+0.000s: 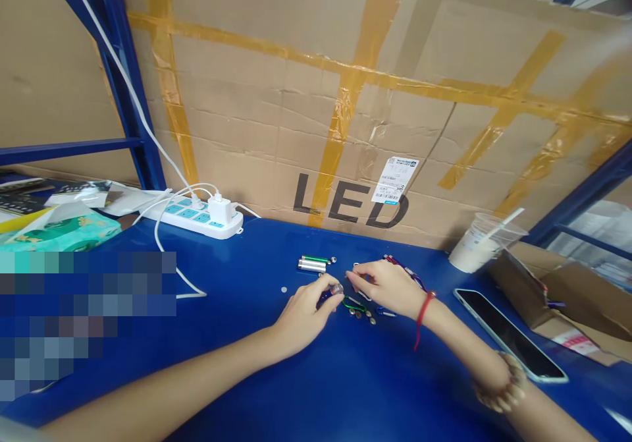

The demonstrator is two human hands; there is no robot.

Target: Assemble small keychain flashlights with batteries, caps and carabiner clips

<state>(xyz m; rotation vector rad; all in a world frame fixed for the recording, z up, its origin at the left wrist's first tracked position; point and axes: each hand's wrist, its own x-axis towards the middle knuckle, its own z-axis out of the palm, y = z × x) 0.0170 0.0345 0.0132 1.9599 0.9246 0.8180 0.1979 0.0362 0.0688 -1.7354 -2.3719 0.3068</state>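
On blue table (257,363), taped cardboard wall (345,99), white power strip (197,218)

The lower left of the frame is covered by a pixelated block (86,317); its contents cannot be told. The small blue item (326,295) in the left hand (306,313) is mostly hidden by fingers. The loose parts (364,315) are too small to identify. The phone (508,333) label (394,180) text is unreadable.

Deep blue bench (276,376); white power strip (197,218) with pale blue sockets at far left; brown cardboard (276,126) striped with yellow-brown tape, black "LED" lettering; red cord (423,310) on right wrist.
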